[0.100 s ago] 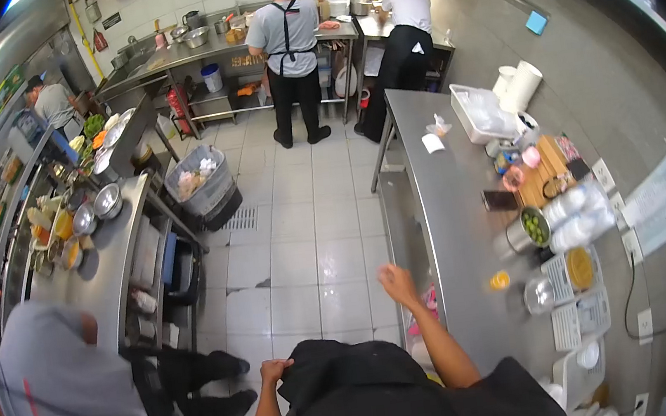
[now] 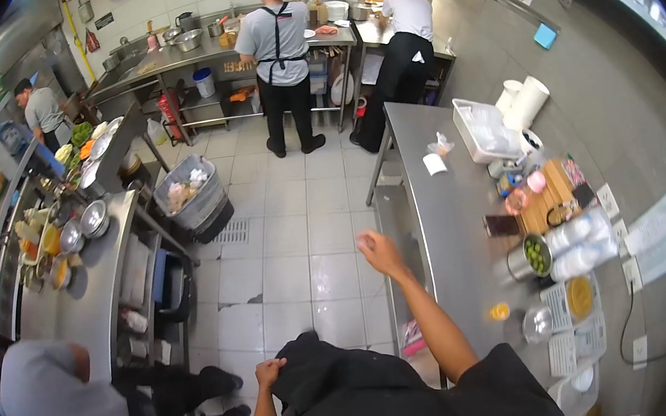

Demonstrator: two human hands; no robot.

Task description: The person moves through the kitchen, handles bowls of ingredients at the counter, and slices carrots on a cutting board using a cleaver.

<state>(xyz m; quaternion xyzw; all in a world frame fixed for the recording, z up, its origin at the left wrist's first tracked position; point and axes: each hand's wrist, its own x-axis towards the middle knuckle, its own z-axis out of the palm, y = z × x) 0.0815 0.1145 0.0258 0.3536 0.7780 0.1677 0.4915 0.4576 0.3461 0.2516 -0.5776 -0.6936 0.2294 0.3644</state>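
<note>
The left hand (image 2: 270, 372) is positioned at the near centre, at the left edge of the wearer's black apron (image 2: 342, 381). Its thumb and fingers pinch the edge of the cloth. The apron lies across the wearer's front, between the two forearms.

The right hand (image 2: 380, 252) is raised above the tiled floor (image 2: 284, 247), farther out than the left and just left of the right-hand steel counter (image 2: 453, 235) as I see it. Its fingers are bent inward; at this blur I cannot tell whether the tips meet or enclose anything.

The right-hand counter carries, from far to near: a white tub (image 2: 474, 141) of clear containers, a wooden board (image 2: 532, 219), a steel pot (image 2: 516, 264) of round green items, a small yellow item (image 2: 499, 311) and a steel bowl (image 2: 537, 322). White baskets (image 2: 563, 354) stand to the right and nearer.

On the left, a person in grey (image 2: 66, 407) stands close beside the left-hand counter (image 2: 80, 314), which holds steel bowls (image 2: 93, 219). A lined waste bin (image 2: 208, 205) stands beyond. Two people (image 2: 275, 40) work at the far counter, backs turned.
</note>
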